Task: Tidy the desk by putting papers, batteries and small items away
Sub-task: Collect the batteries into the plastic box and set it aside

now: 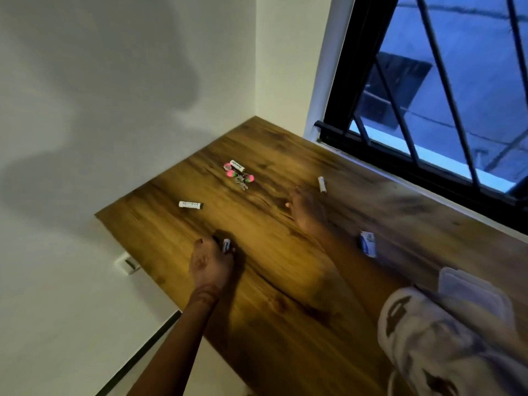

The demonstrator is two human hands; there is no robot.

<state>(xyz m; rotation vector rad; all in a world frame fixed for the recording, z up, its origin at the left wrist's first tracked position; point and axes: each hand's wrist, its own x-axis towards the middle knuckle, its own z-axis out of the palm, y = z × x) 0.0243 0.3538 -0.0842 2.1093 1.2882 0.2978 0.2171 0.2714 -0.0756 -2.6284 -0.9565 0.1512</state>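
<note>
On the wooden desk (285,281), my left hand (210,261) rests near the left edge with its fingertips pinching a white battery (226,246). My right hand (308,208) is blurred, stretched flat over the desk's middle with nothing in it. Just beyond its fingers lies a second white battery (322,184). A third battery (191,204) lies to the left. Another battery (237,165) lies at the back, beside a bunch of keys with pink and green baubles (239,176).
A small blue-and-white packet (368,243) lies right of my right forearm. A white folded item (468,287) sits at the desk's right, partly behind my patterned sleeve (445,344). A barred window (457,90) runs along the desk's far side; white walls close off the corner.
</note>
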